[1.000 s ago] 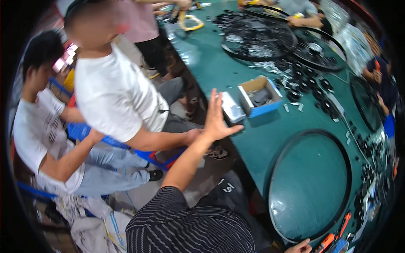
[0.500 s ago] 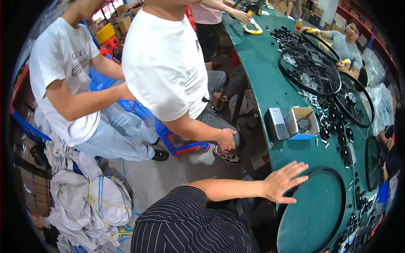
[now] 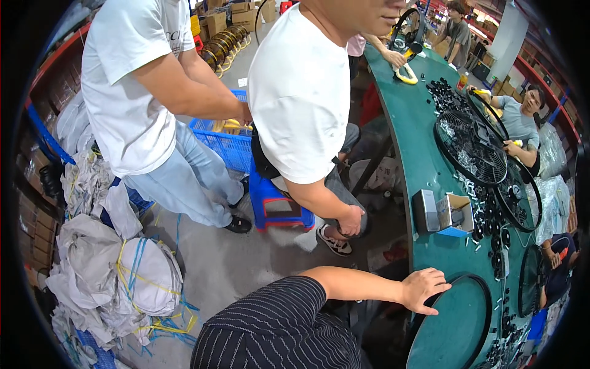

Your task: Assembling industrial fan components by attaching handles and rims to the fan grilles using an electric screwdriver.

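My left hand (image 3: 423, 290) reaches out over the near edge of the green table, palm down. Its thumb is spread away from slightly bent fingers, and it grips nothing that I can see. The fingertips overlap the upper left part of a large thin black hoop (image 3: 490, 307) lying on the table; whether they touch it I cannot tell. My striped sleeve (image 3: 270, 313) fills the lower middle. Nothing shows of my right hand.
Beyond my hand stand a grey box (image 3: 425, 211) and an open carton (image 3: 455, 214). Black fan grilles (image 3: 470, 147) and small black parts cover the table's far side. Two people in white shirts stand left, near a blue stool (image 3: 279, 209). Wrapped sacks (image 3: 147, 277) lie on the floor.
The view has shifted, so the people and table sit farther right. My left hand's fingers were spread wide; now they are bent lower, by the hoop's rim.
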Demonstrator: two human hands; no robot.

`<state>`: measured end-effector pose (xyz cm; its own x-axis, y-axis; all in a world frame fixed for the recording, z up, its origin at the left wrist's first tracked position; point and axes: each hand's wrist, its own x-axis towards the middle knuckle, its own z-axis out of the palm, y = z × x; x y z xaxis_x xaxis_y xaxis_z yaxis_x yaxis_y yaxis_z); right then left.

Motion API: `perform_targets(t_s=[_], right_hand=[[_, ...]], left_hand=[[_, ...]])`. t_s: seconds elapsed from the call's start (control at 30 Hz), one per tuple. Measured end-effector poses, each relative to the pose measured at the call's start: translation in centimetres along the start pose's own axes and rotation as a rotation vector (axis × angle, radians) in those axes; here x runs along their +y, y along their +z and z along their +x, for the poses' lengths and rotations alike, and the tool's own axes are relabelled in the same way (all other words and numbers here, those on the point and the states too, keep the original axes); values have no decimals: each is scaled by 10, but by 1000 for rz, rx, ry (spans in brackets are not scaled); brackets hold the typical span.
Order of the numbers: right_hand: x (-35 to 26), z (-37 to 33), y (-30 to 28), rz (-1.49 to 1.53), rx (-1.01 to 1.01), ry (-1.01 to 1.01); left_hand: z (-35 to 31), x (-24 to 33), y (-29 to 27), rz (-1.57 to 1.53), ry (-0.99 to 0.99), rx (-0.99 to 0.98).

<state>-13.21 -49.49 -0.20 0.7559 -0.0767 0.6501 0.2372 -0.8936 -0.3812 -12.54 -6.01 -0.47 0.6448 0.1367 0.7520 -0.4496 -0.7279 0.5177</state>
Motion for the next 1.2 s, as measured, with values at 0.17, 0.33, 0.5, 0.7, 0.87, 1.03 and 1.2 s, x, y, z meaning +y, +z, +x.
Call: perform_targets(t_s=[0.17,0.33,0.5,0.7,0.87,1.03,1.2], right_hand=[[13,-6,-4,307,179,-376],[0,-8,-18,-430,-49,-88],[-13,-5,-14,-316,106,-139],[8,-10,1,64,-17,288],[9,-11,-1,189,-70,351],[4,-8,1,190,-79,452],[15,-13,1,203,-56,432]], left_hand=[[-1,3,-1,17,2,-7],[2,9,-6,12,40,38],[7,6,-3,44,18,-19],[18,7,6,129,-15,-102],[24,6,13,100,-12,-155],[30,2,15,106,-25,-174],[33,0,16,104,-40,-264]])
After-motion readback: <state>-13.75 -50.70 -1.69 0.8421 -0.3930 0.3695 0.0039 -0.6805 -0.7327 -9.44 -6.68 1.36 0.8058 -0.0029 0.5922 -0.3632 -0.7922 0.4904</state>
